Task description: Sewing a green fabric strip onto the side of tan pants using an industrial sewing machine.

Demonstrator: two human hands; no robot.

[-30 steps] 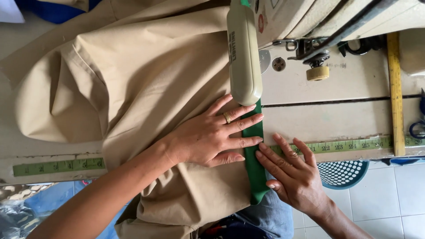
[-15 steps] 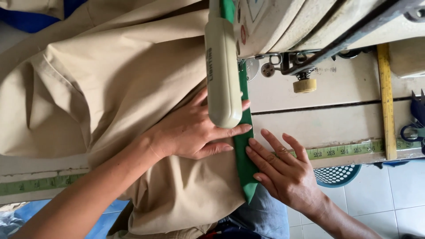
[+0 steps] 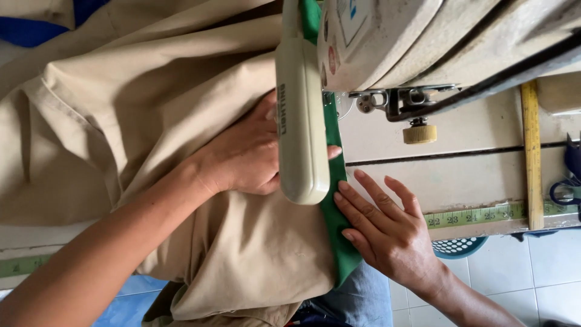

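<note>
A large beige garment (image 3: 151,115) lies spread over the sewing table, with a green trim strip (image 3: 336,224) along its right edge. My left hand (image 3: 242,157) presses flat on the beige cloth, partly hidden behind a cream lamp bar (image 3: 299,121) of the sewing machine. My right hand (image 3: 384,227) rests with fingers spread, fingertips on the green strip's edge near the table front. The strip runs up under the machine head (image 3: 387,42) toward the presser foot (image 3: 399,103).
A yellow ruler (image 3: 531,151) lies upright on the cream table (image 3: 460,181) at right, and a green measuring tape (image 3: 478,215) runs along the front edge. A blue basket (image 3: 460,247) sits below on the tiled floor. Blue scissor handles (image 3: 569,181) show at far right.
The view has moved closer and the machine looms larger. Both hands have slid forward with the cloth toward the needle, the left hand passing further under the lamp bar.
</note>
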